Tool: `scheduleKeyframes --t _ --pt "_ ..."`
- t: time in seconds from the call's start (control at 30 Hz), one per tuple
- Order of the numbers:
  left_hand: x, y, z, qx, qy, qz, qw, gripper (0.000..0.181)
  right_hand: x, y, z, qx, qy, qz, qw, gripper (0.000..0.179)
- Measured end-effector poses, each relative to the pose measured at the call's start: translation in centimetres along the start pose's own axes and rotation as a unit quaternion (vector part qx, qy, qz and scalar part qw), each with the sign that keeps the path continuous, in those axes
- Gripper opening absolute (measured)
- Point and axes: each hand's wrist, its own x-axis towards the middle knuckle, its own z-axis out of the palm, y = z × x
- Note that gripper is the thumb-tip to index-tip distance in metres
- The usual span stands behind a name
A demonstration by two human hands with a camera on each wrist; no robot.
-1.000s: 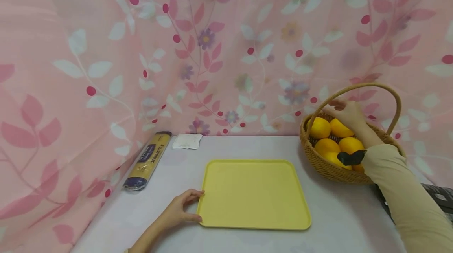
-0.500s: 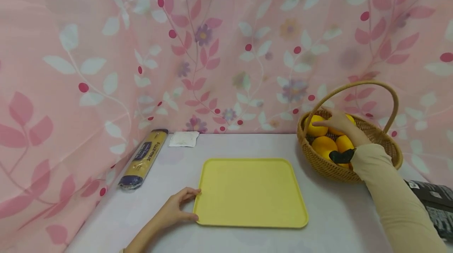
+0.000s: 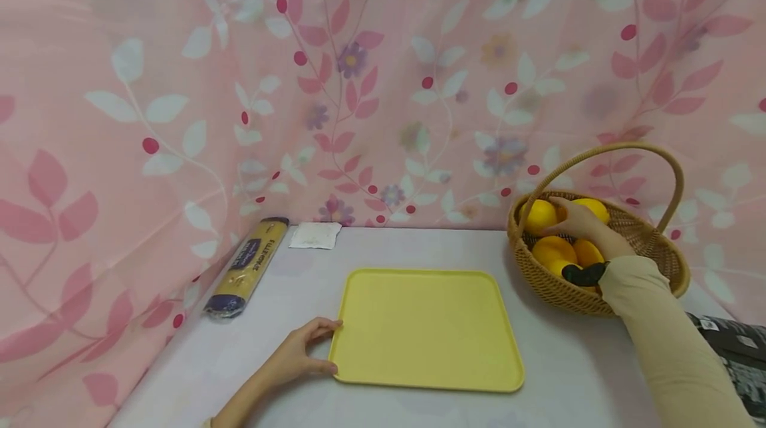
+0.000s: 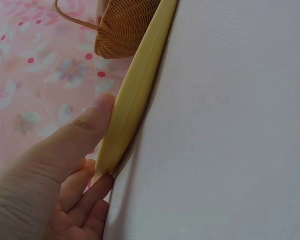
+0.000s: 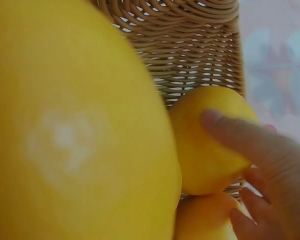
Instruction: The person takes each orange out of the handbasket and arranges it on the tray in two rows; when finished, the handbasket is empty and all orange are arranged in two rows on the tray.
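My left hand (image 3: pixel 296 353) rests at the left edge of the yellow tray (image 3: pixel 427 328); thumb and fingertips touch its rim well apart from each other. In the left wrist view the thumb lies along the tray's side wall (image 4: pixel 135 90). On the right, my right hand (image 3: pixel 579 223) reaches into the wicker basket (image 3: pixel 553 287) and holds a round yellow-orange fruit (image 3: pixel 540 217) at its back left. The right wrist view has the thumb on this fruit (image 5: pixel 200 150), fingers curled at its far side. Several similar fruits lie around it, one large fruit (image 5: pixel 70 135) close to the camera.
A pack of spaghetti (image 3: pixel 248 268) lies at the table's left, with a small white packet (image 3: pixel 315 235) beside it. The basket's tall handle (image 3: pixel 628 145) arches over the right hand. A black printed object (image 3: pixel 733 348) lies by the right sleeve. A floral curtain (image 3: pixel 389 82) hangs behind the table.
My right hand has come down from above the fruits at the back of the basket and now grasps the one at back left. The left hand stays at the tray's edge.
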Motion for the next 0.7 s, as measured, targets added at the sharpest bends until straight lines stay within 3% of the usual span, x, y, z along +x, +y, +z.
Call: scheduleKeyframes --t 0.13,0.33,0.5,0.7 --pt "0.0 1.0 0.0 0.004 0.001 0.001 1.0 0.059 0.2 0.4 0.3 -0.032 0.009 -0.011 0.9994 0.084" --pt "-0.3 2.7 -0.1 -0.01 -0.002 -0.01 0.9999 0.059 1.2 0.7 1.3 -0.082 0.022 -0.062 0.9944 0.075" --pt "-0.5 2.9 0.0 -0.009 -0.003 -0.016 0.9998 0.06 1.3 0.3 1.8 -0.039 0.034 -0.069 0.9963 0.062" --pt "-0.4 2.7 0.0 -0.006 -0.005 -0.016 0.9998 0.059 0.9 0.2 1.3 -0.001 0.049 -0.053 0.9974 0.065"
